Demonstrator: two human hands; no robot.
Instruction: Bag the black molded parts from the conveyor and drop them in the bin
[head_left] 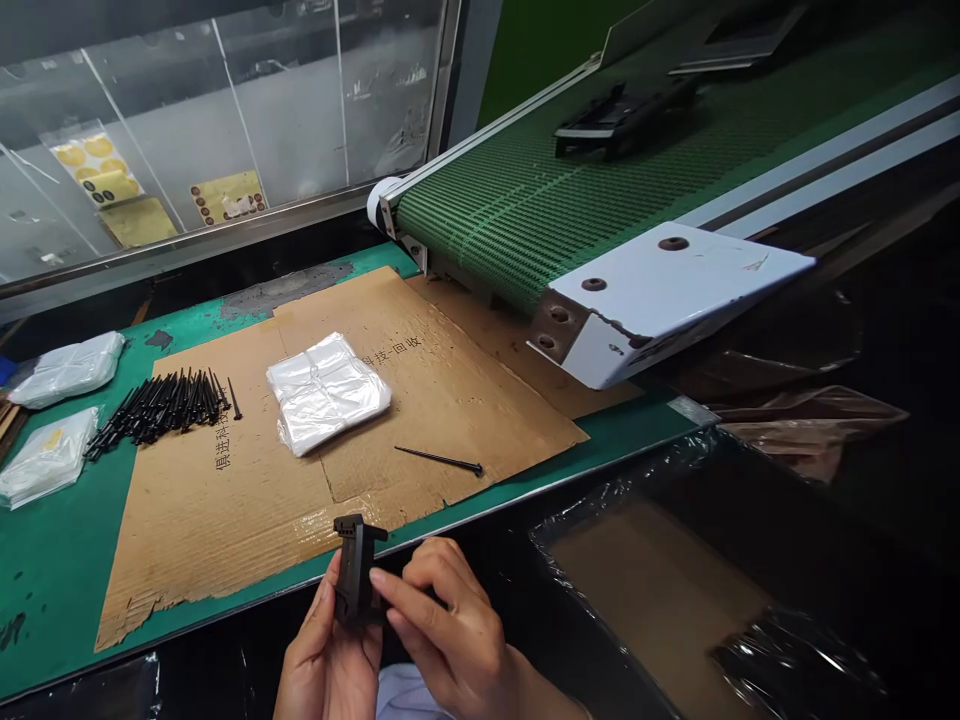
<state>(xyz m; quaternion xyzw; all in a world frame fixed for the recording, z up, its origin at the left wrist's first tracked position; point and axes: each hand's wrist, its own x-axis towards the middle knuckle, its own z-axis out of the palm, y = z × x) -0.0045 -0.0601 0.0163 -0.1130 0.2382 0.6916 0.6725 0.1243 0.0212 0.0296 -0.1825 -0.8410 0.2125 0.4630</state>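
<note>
Close to the table's front edge, my left hand (330,650) holds a small black plastic part (355,570) upright between thumb and fingers. My right hand (450,625) is at the part's right side, its index fingertip touching it and the other fingers curled. A single thin black pin-like rod with a thick end (439,460) lies on the cardboard (247,520) beyond my hands. Farther left is a pile of similar black rods (169,405). A tied bundle of clear plastic bags (326,390) sits mid-cardboard.
At the upper right a green conveyor belt (487,220) slopes down toward the table, carrying black parts (607,120). Its white end cover (667,290) juts over the table edge. More bag bundles (67,368) lie at the left on the green tabletop (52,560).
</note>
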